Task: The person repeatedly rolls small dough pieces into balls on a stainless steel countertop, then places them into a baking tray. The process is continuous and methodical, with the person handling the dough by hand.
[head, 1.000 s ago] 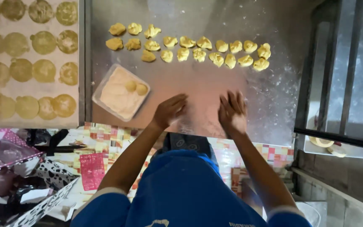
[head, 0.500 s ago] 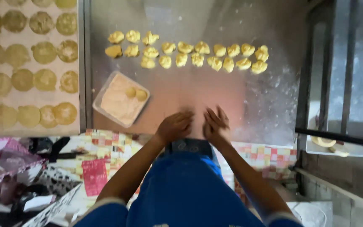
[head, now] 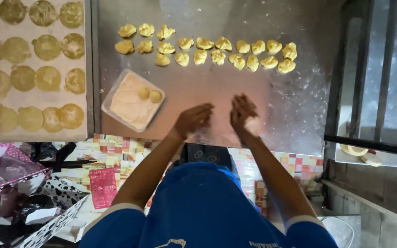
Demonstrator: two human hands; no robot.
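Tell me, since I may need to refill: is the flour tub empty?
No. The tub holds pale flour, with two dough balls lying in it.

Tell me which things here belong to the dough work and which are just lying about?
In use: left hand, right hand, metal table, dough lumps, flour tub with two balls, flattened rounds.

Lying about: patterned cloth, boxes, tape rolls.

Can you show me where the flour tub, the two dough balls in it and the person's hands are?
flour tub (head: 124, 104), head view, flour surface.
dough balls (head: 149, 94), head view, between both.
left hand (head: 193, 119), head view, back.
right hand (head: 243, 112), head view, palm.
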